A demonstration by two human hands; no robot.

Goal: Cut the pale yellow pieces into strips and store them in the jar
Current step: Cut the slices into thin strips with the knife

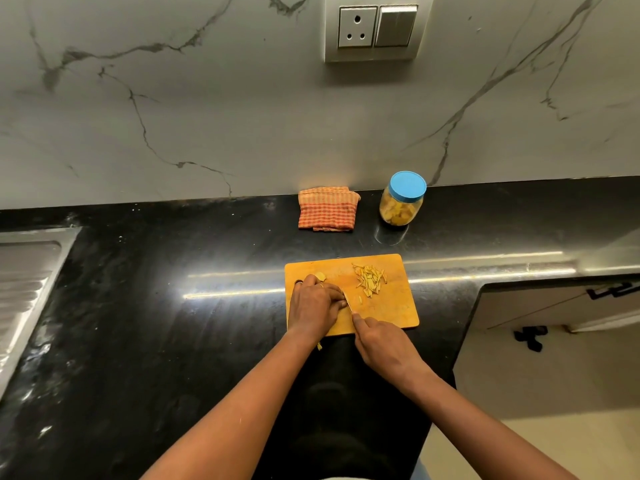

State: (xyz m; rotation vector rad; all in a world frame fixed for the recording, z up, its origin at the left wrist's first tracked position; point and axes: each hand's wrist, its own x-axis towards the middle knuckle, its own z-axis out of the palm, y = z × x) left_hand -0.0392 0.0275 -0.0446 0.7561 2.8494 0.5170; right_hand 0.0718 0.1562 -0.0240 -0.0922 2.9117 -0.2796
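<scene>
A wooden cutting board [391, 313] lies on the black counter. A heap of pale yellow strips [370, 279] sits at its far right part. My left hand [317, 304] is curled over something on the board's left half, which its fingers hide. A pale yellow piece [320, 276] shows just beyond that hand. My right hand [379, 339] grips a knife, whose blade [347, 300] stands against my left fingers. A clear jar [401, 204] with a blue lid, holding yellow pieces, stands behind the board. One stray strip [319, 347] lies on the counter below my left wrist.
A folded orange checked cloth [327, 209] lies by the wall, left of the jar. A steel sink drainboard [24, 282] is at the far left. The counter's edge [481, 289] turns at the right, above cabinets. A wall socket [375, 27] is above.
</scene>
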